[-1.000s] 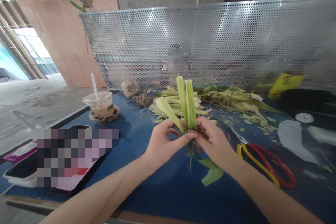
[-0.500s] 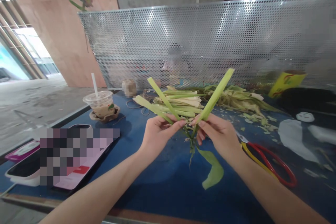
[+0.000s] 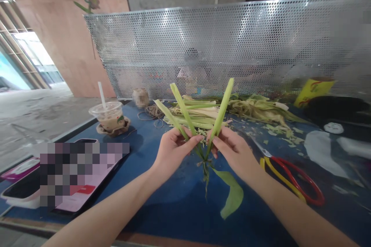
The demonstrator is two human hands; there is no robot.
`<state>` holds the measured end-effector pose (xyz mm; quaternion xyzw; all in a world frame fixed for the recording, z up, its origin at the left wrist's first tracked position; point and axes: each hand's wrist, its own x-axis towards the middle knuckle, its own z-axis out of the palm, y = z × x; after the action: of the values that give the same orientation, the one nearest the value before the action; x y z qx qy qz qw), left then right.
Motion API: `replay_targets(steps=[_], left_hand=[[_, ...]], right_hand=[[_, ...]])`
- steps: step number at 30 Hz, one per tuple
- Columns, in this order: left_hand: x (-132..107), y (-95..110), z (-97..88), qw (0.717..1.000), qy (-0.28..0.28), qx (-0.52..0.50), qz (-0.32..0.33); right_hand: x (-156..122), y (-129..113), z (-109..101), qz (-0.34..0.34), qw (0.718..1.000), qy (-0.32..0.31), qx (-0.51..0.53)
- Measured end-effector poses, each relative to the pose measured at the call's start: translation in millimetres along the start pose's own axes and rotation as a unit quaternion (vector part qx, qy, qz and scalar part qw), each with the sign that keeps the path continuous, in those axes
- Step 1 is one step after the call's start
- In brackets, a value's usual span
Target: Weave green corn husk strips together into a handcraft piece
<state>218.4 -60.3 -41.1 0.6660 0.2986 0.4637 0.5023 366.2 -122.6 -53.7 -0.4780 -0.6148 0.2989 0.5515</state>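
Between my hands is a small bundle of green corn husk strips, gathered and tied-looking at its lower end. My left hand pinches two upright husk strips between thumb and fingers. A wider single husk strip is pinched in my right hand, angled up to the right. From the gathered end a curled husk leaf hangs down toward the blue table. Little pale green buds or knots show between the fingertips; I cannot tell which.
Behind my hands lie a pile of husks and a ball of twine. Scissors with red and yellow handles rest at right. An iced drink cup and phones are at left. A perforated metal panel stands behind.
My right hand has moved slightly left and in, and its husk strip stands more upright. The left hand's strips are also steeper. The whole view has shifted a little.
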Motion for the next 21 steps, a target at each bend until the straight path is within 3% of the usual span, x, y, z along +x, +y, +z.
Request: replay_targets(steps=[6,17,21], left_hand=[[-1.0,-0.1,0.0,1.0,-0.007,-0.028,-0.008],[0.2,-0.7,1.3,0.999,-0.041,-0.031,-0.016],[1.5,1.5,1.0,0.996,-0.05,-0.072,-0.018]], right_hand=[[-2.1,-0.7,4.8,-0.009,0.997,-0.052,0.049],[3.8,1.6,1.9,0.032,0.982,-0.033,0.185],[4.7,1.8,-2.2,0.034,0.987,-0.034,0.154]])
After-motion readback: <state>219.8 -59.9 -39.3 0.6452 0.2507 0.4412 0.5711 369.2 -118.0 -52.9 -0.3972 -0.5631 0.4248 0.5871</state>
